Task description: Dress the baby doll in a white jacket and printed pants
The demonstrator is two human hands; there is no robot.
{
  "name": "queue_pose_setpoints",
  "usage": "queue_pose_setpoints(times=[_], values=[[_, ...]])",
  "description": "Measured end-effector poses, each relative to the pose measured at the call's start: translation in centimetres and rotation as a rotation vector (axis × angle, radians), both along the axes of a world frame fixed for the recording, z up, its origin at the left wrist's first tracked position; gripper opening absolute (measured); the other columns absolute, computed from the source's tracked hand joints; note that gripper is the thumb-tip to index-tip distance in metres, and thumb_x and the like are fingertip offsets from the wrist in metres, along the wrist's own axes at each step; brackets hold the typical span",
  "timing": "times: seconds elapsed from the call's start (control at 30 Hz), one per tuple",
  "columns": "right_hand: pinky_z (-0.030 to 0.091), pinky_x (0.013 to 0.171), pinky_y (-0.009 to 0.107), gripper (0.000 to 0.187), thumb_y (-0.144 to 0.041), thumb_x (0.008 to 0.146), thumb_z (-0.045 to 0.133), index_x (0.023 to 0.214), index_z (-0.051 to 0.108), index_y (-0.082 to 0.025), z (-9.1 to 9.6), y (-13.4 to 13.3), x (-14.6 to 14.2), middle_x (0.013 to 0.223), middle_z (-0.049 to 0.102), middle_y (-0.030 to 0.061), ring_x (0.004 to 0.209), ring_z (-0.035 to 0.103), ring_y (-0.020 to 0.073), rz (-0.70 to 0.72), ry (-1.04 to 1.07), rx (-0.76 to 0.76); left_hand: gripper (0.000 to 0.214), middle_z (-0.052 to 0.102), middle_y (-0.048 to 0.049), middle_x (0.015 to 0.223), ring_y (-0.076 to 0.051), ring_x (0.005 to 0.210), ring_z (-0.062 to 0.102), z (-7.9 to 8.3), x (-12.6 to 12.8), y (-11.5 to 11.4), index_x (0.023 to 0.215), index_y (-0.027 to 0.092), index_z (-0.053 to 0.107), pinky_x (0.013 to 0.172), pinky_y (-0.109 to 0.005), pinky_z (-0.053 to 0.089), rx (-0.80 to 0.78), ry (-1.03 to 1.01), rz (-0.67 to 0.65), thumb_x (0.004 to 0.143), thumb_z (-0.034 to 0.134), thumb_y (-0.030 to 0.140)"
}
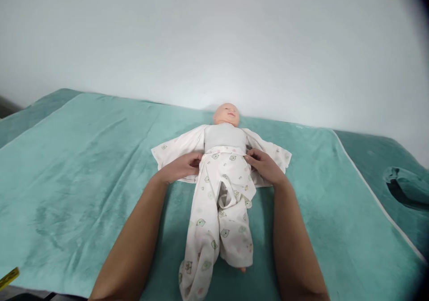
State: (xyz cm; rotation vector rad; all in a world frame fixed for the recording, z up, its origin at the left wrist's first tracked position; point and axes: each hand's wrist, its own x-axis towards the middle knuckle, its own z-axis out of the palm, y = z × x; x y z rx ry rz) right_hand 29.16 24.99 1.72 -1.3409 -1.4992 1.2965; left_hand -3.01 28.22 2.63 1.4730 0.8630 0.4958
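Note:
A baby doll (226, 115) lies on its back with its head toward the wall. White patterned pants (206, 202) cover its legs up to the waist, with an opening at the crotch. A matching top (181, 146) is spread out on both sides under the doll, leaving its pale grey torso (225, 136) bare. My left hand (182, 166) pinches the pants' waistband at the doll's left-of-view side. Opposite it, my right hand (264, 163) pinches the waistband's other side. One pant leg stretches long and flat; below the shorter one a bit of foot (243, 269) shows.
A green cloth (100, 180) with a pale edge covers the padded table (375, 151). The table's far side meets a white wall (214, 41). At right is a hole (407, 187) with a dark rim. A yellow strip (9, 277) pokes in at lower left.

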Motion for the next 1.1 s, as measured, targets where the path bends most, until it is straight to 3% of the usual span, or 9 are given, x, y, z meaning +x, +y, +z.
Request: queue_pose_setpoints(times=[0.17,0.33,0.47,0.67,0.87,1.1], values=[[0.037,0.062,0.027,0.032,-0.053,0.088,0.061,0.08,0.058,-0.021,0.6,-0.5,0.3,0.074,0.051,-0.0024,0.068,0.044,0.0144,0.052,-0.004,-0.041,0.016,0.061,-0.0002,0.088,-0.017,0.084,0.058,-0.6,0.5,-0.2,0.087,0.018,0.059,0.076,-0.027,0.046,0.059,-0.059,0.068,0.075,0.069,0.022],[0.036,0.064,0.025,0.014,-0.028,0.078,0.066,0.086,0.056,-0.022,0.0,-0.1,-0.1,0.081,0.05,-0.0033,0.073,0.044,0.0136,0.005,0.09,0.061,0.017,0.055,0.0022,0.083,-0.014,0.078,0.052,-1.4,1.3,-0.1,0.087,0.019,0.053,0.07,-0.025,0.042,0.138,-0.087,0.133,0.079,0.067,0.025],[0.033,0.062,0.024,0.022,-0.015,0.069,0.06,0.087,0.051,-0.023,-1.5,0.6,-0.5,0.082,0.047,-0.0043,0.072,0.041,0.0127,-0.051,0.102,0.105,0.026,0.049,0.0044,0.079,-0.012,0.071,0.046,-2.5,2.2,0.0,0.086,0.02,0.049,0.063,-0.023,0.038,0.188,-0.072,0.262,0.078,0.072,0.03],[0.034,0.063,0.025,0.027,-0.014,0.066,0.057,0.089,0.048,-0.024,-2.3,1.2,-2.1,0.082,0.048,-0.0035,0.074,0.043,0.0145,-0.202,0.181,0.189,0.022,0.047,0.0037,0.075,-0.012,0.068,0.041,-3.2,3.2,-0.1,0.084,0.021,0.048,0.06,-0.024,0.033,0.309,-0.079,0.494,0.081,0.069,0.028],[0.037,0.066,0.027,0.026,-0.015,0.067,0.055,0.091,0.052,-0.025,-3.1,1.9,-2.6,0.084,0.054,-0.002,0.077,0.048,0.0162,-0.303,0.199,0.228,0.017,0.046,0.0041,0.071,-0.011,0.063,0.038,-3.0,3.8,-0.1,0.08,0.021,0.049,0.058,-0.024,0.032,0.254,-0.179,0.585,0.077,0.066,0.02],[0.031,0.058,0.026,0.016,-0.017,0.07,0.058,0.085,0.056,-0.023,-3.3,1.9,-2.5,0.074,0.051,-0.0036,0.065,0.043,0.0141,-0.336,0.297,0.182,0.02,0.049,0.0045,0.069,-0.01,0.06,0.041,-2.5,3.9,-0.2,0.08,0.02,0.053,0.054,-0.023,0.031,0.146,-0.299,0.579,0.068,0.07,0.018]])
